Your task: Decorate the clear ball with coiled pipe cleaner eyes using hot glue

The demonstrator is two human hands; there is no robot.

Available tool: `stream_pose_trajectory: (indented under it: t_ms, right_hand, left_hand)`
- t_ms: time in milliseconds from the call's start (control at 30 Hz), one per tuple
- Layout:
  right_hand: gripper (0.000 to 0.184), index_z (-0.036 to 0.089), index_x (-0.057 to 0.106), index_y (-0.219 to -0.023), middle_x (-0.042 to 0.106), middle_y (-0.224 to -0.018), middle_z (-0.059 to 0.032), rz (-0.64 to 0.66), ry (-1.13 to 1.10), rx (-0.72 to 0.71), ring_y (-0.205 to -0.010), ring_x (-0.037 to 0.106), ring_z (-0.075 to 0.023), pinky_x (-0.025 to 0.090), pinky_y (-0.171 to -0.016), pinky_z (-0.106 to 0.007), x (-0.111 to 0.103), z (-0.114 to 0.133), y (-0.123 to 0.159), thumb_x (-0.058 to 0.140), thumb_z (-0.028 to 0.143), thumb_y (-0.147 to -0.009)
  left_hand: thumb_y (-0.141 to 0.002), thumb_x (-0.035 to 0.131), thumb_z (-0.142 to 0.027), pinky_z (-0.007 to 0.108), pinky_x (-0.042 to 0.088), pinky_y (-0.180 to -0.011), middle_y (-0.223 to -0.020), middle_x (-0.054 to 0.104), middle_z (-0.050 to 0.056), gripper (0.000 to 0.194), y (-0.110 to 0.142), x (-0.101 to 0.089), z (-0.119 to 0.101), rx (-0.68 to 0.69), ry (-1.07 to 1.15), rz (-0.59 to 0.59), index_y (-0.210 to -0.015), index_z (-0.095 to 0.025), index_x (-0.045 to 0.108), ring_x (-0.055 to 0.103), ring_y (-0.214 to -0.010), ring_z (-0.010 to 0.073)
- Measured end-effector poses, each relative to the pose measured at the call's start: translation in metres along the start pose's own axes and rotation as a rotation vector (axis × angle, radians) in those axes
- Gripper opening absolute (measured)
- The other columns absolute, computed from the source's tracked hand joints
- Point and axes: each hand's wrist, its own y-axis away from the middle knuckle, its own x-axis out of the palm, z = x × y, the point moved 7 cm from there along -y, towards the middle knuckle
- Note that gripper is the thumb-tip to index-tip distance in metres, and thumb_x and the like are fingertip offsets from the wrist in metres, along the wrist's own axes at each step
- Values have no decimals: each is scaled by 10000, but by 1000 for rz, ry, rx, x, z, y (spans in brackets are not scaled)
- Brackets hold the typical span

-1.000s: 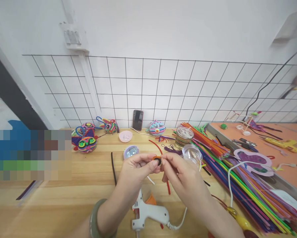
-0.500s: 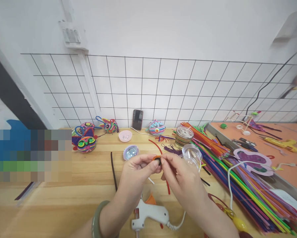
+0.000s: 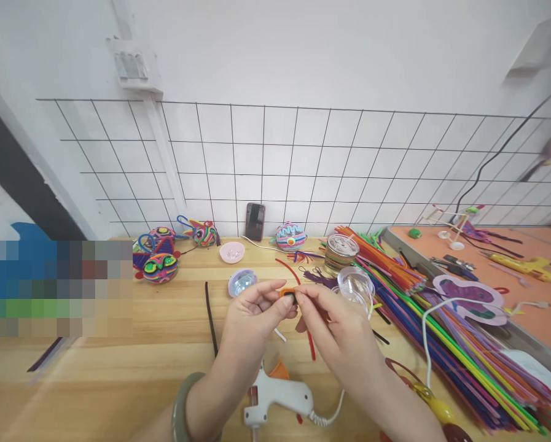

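Between my two hands is a small rolled orange-and-black piece (image 3: 288, 295), apparently pipe cleaner, largely covered by fingers. My left hand (image 3: 258, 313) pinches it with the thumb from the left, its index finger lifted above. On the other side my right hand (image 3: 335, 316) grips its edge between thumb and index finger. Below the hands a white glue gun (image 3: 282, 393) lies on the table, beside an orange piece (image 3: 279, 370). A red pipe cleaner (image 3: 311, 347) passes partly hidden behind the right hand, and a short white stick (image 3: 280, 334) lies near the left.
A black pipe cleaner (image 3: 211, 319) lies left of my hands. Behind are a blue-filled bowl (image 3: 242, 283), a pink bowl (image 3: 231, 252), a phone (image 3: 255, 221) and wrapped colourful balls (image 3: 161, 267). Clear containers (image 3: 342, 255) and bundled pipe cleaners (image 3: 450, 344) occupy the right.
My left index finger has lifted off the rolled piece, which has shifted slightly left and turned. Both hands stay in nearly the same place.
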Motion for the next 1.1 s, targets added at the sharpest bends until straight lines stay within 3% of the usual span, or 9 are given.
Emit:
stream_pose_trajectory:
  t_ms: [200,567,1100]
  right_hand:
    - [143,189,586,-882,628,-709,-7,32,-114,108,-575,606,-126,485,-550,-235,3,-12,1,458,253,-893]
    - [151,185,570,-855,629,-722,-15,56,-170,144,-593,606,-130,492,-561,-240,6,-14,0,464,286,-891]
    - [141,186,539,-835,588,-763,-35,49,-32,48,-710,553,-168,463,-656,-303,4,-8,-6,425,240,-898]
  left_hand:
    - [-594,767,-171,196,516,-638,-633,669,-3,234,1,-1,1,-1,1,-17,-812,-154,683,631,-599,97]
    - [-574,777,-166,216,528,-649,-687,703,30,201,1,-2,2,-10,21,-35,-763,-150,710,643,-614,116]
    - [-715,683,-220,276,527,-738,-749,705,58,98,2,10,0,-73,97,128,-718,-126,710,640,-699,136]
